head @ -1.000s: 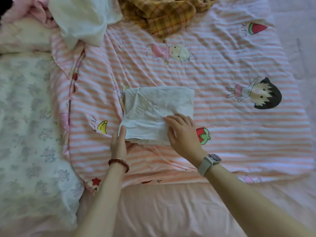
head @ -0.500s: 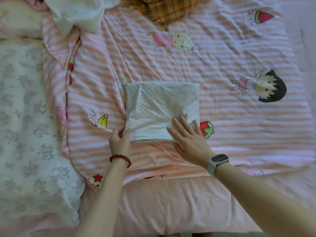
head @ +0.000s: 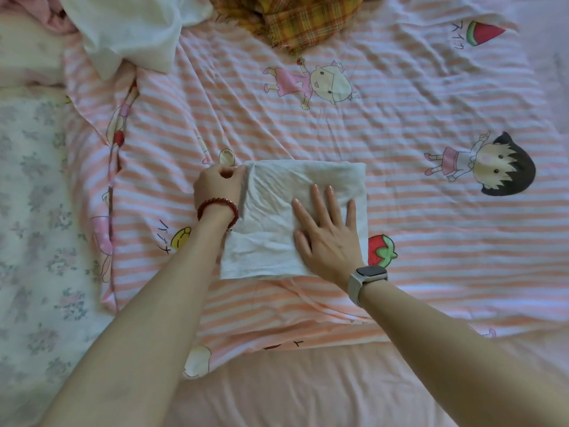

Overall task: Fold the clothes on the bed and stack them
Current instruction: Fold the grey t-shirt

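Now pinching the far-left corner of folded white garment [head: 277,229], mid-bed: left hand [head: 219,186], up from the near edge; right hand [head: 328,238] flat, fingers spread, smoothing. Ready to stack.

The bed [head: 308,389] carries a striped sheet [head: 431,229]; on it lie a folded white cloth [head: 277,217], a white garment [head: 132,29] and a plaid garment [head: 295,20].
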Available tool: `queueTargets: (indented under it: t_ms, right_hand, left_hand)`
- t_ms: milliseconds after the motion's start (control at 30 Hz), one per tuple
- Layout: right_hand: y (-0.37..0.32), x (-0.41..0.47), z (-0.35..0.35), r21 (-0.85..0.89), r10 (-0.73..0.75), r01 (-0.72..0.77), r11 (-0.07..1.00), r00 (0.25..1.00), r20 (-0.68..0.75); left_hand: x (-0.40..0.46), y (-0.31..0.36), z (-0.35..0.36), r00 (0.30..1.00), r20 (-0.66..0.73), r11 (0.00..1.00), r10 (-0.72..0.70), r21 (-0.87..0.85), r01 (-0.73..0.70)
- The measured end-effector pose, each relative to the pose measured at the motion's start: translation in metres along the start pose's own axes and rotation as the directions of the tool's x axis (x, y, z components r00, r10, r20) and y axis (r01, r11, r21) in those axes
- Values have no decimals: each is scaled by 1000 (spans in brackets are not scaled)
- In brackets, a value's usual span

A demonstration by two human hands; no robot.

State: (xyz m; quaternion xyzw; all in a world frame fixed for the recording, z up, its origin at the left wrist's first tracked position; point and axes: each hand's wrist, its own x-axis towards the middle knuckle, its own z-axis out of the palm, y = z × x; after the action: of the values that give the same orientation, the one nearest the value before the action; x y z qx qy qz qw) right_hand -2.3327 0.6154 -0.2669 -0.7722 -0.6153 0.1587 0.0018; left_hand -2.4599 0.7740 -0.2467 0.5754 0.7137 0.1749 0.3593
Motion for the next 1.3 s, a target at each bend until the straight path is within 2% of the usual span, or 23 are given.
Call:
queueTargets:
  t_ms: [100, 233, 300, 433, 500, 567, 633, 700, 733, 800, 867, 933, 1033, 1100, 1167, 1200, 1267, 1300]
  right_hand:
    - [2, 2, 5, 2, -10, 10, 1000, 1000, 14]
    - [4, 2, 8, 13, 1, -1, 1000, 999, 40]
    - [5, 3, 10, 21, -6, 5, 1000, 998, 56]
    - [4, 4, 6, 52, -17, 13, 999, 997, 73]
    - [4, 2, -2, 122, -23, 23, 992, 1000, -1]
    - [6, 4, -14, 173, -13, 41, 984, 987, -161]
    - [13, 16, -25, 194, 57, 4, 981, 949, -310]
    - [25, 37, -36, 260, 152, -77, 962, 947, -282]
    - [34, 48, -41, 276, 177, -111, 955, 957, -229]
    - [53, 63, -47, 248, 181, -135, 959, 968, -174]
    - [70, 69, -53, 236, 137, -96, 967, 977, -163]
    - [83, 70, -57, 236, 77, -37, 971, 983, -165]
    - [94, 72, -56, 67, 33, -19, 998, 979, -199]
    - [94, 77, -54, -77, 94, -110, 991, 978, -187]
    - [83, 79, -54, -114, 185, -205, 972, 968, -169]
    - [75, 76, -55, -103, 204, -226, 969, 961, -186]
    - [56, 63, -54, -81, 114, -143, 986, 950, -291]
    - [46, 53, -50, -79, 30, -60, 995, 940, -341]
  left_hand:
    - [8, 2, 0, 999, 28, 998, -44, -35, 45]
    - [16, 1, -4, 996, 31, 979, -88, -182, 92]
    - [17, -2, -6, 997, 21, 967, -76, -243, 79]
    - [11, -4, -4, 999, -16, 967, -35, -251, 29]
    - [8, -3, 0, 999, 36, 955, -36, -292, 45]
    - [9, -3, 0, 983, 176, 932, -55, -345, 114]
    - [13, -5, -3, 948, 310, 907, -68, -376, 188]
    - [15, -6, -6, 937, 339, 886, -81, -407, 223]
    - [15, -6, -6, 949, 307, 897, -67, -398, 192]
    - [13, -4, -6, 981, 193, 950, 33, -312, 30]
    - [7, 1, -3, 980, 84, 961, 179, -229, -156]
    - [3, 5, 4, 961, 42, 948, 275, -179, -263]
    - [2, 7, 16, 963, 62, 962, 261, -104, -254]
    - [4, 6, 22, 977, 114, 983, 182, 0, -183]
    - [4, 7, 24, 982, 139, 988, 126, 73, -137]
    - [2, 8, 22, 982, 123, 982, 143, 103, -156]
    - [-10, 9, 15, 948, 36, 920, 317, 230, -317]
    - [-20, 8, 13, 891, 15, 845, 455, 309, -437]
